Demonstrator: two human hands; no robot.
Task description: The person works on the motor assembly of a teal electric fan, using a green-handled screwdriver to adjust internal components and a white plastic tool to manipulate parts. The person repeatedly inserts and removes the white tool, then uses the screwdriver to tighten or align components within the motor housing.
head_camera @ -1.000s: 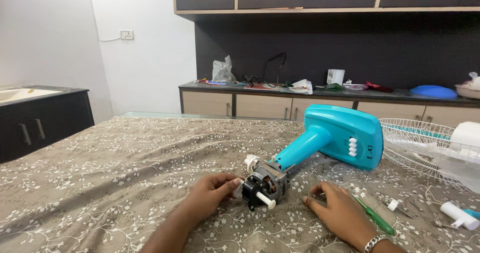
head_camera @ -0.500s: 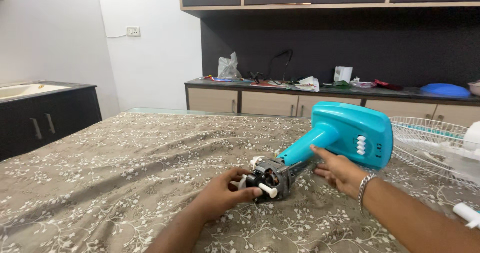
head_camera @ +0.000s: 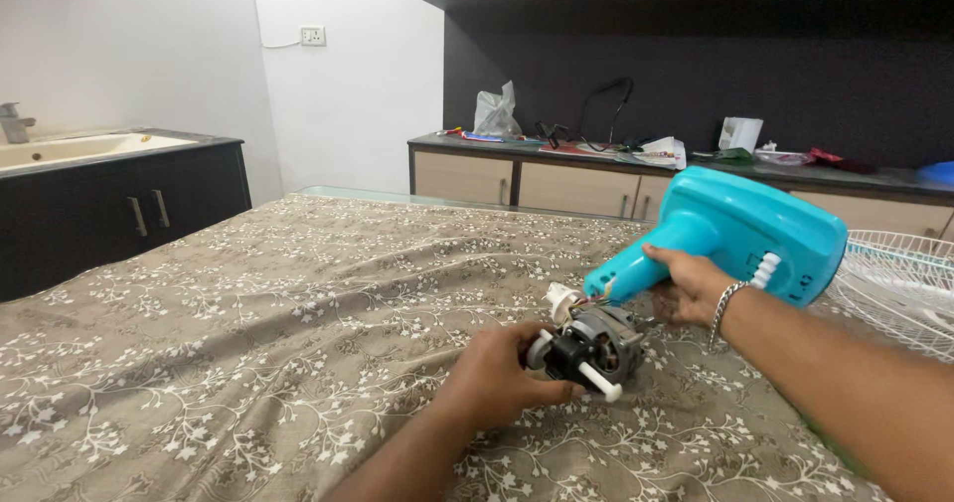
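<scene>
The left hand point(head_camera: 497, 378) grips the fan motor point(head_camera: 588, 347), while the right hand point(head_camera: 688, 285) clasps the turquoise fan housing point(head_camera: 740, 232).

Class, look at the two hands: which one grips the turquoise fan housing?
The right hand, the one with a wrist chain, grips the neck of the turquoise housing. The left hand holds the grey motor instead.

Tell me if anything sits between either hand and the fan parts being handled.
Nothing visible does. The left hand already grips the motor on the patterned cloth, and the right hand is closed around the neck of the teal fan housing. The white fan grille lies off to the side.
</scene>
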